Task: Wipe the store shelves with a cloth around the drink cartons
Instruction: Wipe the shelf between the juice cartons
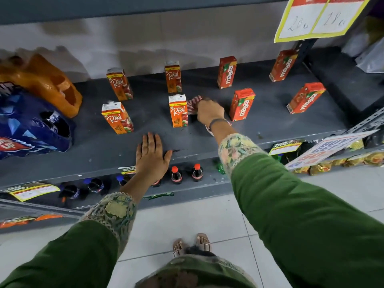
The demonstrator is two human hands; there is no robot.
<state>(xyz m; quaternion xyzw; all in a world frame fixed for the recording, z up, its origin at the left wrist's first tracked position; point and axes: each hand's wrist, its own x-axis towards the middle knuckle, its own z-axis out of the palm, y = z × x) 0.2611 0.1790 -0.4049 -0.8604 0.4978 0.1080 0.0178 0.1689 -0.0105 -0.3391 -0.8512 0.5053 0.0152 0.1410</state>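
I am bracing my left hand flat and empty on the shelf edge, four Real cartons standing left, while my right hand is pressing the bunched cloth between cartons; four Maaza cartons are standing spaced rightward.

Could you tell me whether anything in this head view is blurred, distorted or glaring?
In the head view, the right hand and cloth are motion-blurred; wide-angle distortion tilts the outer cartons and bows the shelf; lighting is soft, with faint shadows on the back wall.
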